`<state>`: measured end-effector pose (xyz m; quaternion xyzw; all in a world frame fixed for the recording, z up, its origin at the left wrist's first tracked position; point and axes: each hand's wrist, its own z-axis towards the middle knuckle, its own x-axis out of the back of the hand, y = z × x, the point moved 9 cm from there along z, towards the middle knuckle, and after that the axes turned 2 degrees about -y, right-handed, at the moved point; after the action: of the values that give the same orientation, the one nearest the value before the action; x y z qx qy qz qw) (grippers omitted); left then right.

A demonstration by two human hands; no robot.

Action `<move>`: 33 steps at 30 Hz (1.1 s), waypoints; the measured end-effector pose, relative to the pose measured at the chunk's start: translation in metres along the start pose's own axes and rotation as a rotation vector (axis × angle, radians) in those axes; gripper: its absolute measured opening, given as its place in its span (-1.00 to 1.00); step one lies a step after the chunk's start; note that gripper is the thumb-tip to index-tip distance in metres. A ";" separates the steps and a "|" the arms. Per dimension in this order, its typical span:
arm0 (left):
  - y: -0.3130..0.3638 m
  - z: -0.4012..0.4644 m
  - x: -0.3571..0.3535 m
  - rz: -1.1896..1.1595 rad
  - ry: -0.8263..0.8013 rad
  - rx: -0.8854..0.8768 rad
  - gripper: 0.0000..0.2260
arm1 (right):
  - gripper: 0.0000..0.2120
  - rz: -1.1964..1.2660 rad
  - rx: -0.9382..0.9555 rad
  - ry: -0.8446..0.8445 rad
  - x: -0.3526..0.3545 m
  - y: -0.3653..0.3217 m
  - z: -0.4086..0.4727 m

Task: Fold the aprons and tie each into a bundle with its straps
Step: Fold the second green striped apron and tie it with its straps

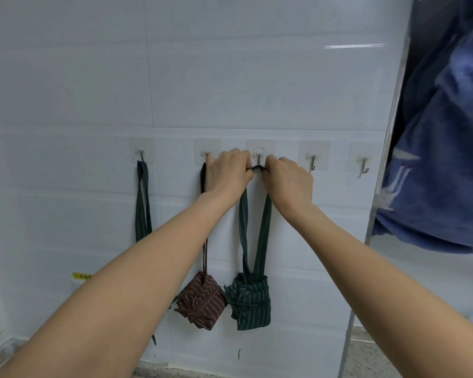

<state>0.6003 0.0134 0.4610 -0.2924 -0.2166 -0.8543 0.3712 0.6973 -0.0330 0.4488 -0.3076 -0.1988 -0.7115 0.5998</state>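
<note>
Both hands pinch the neck loop taut: left hand one side, right hand the other. Between them sits the hook, so the loop can seat; the green bundle hangs below

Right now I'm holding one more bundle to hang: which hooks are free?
The two right hooks, beside the blue cloth, are bare. Crowded: both hands at the middle hook, straps on the two left hooks.

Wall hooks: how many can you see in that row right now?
5. Far-left hook holds a green strap, second hook the brown bundle's strap, middle hook sits between the hands, two bare hooks right.
</note>
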 end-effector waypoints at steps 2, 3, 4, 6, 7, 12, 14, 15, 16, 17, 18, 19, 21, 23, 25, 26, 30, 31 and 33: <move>0.000 -0.002 -0.001 -0.007 0.011 0.001 -0.93 | -0.89 -0.029 0.006 -0.025 -0.003 -0.001 -0.001; 0.000 -0.003 -0.002 -0.015 0.010 0.005 -0.93 | -0.88 -0.035 0.012 -0.038 -0.004 -0.002 -0.002; 0.000 -0.004 -0.003 -0.022 0.005 0.009 -0.93 | -0.88 -0.028 0.015 -0.050 -0.004 -0.003 -0.002; -0.001 -0.005 -0.004 -0.032 -0.009 0.015 -0.93 | -0.89 0.024 0.013 -0.056 -0.002 -0.004 -0.002; -0.002 -0.005 -0.004 -0.044 -0.020 0.020 -0.93 | -0.89 0.061 0.006 -0.056 -0.001 -0.003 -0.001; -0.002 -0.009 -0.009 -0.140 -0.065 0.021 -0.93 | -0.77 0.217 -0.024 -0.035 -0.006 0.005 -0.003; -0.003 -0.009 -0.011 -0.197 -0.074 0.032 -0.94 | -0.71 0.245 -0.034 -0.029 -0.008 0.006 -0.004; -0.004 -0.009 -0.012 -0.235 -0.079 0.042 -0.94 | -0.71 0.263 -0.041 -0.027 -0.010 0.006 -0.004; -0.005 -0.009 -0.012 -0.270 -0.085 0.053 -0.93 | -0.74 0.288 -0.054 -0.024 -0.011 0.007 -0.005; -0.007 -0.008 -0.012 -0.293 -0.089 0.064 -0.92 | -0.78 0.317 -0.068 -0.022 -0.013 0.008 -0.004; -0.008 -0.007 -0.012 -0.306 -0.090 0.073 -0.91 | -0.82 0.341 -0.080 -0.022 -0.014 0.009 -0.004; -0.009 -0.007 -0.012 -0.313 -0.091 0.079 -0.90 | -0.85 0.355 -0.088 -0.022 -0.015 0.009 -0.005; -0.010 -0.007 -0.012 -0.324 -0.097 0.083 -0.89 | -0.87 0.365 -0.093 -0.024 -0.017 0.008 -0.007; -0.009 -0.007 -0.014 -0.338 -0.108 0.082 -0.89 | -0.89 0.371 -0.097 -0.029 -0.018 0.008 -0.010; -0.009 -0.008 -0.015 -0.362 -0.100 0.084 -0.89 | -0.93 0.399 -0.096 -0.045 -0.020 0.009 -0.012; -0.009 -0.008 -0.016 -0.374 -0.096 0.088 -0.88 | -0.95 0.434 -0.090 -0.059 -0.022 0.010 -0.013; -0.009 -0.014 -0.019 -0.459 -0.126 0.077 -0.83 | -0.80 0.600 -0.044 -0.083 -0.027 0.011 -0.019; -0.009 -0.018 -0.020 -0.489 -0.137 0.079 -0.82 | -0.75 0.634 -0.036 -0.074 -0.025 0.011 -0.023; -0.015 -0.031 -0.020 -0.553 -0.149 0.094 -0.82 | -0.71 0.686 -0.007 -0.029 -0.021 0.008 -0.036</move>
<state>0.5897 0.0149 0.4229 -0.2666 -0.3539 -0.8884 0.1202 0.7000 -0.0430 0.4074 -0.3688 -0.0897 -0.4645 0.8001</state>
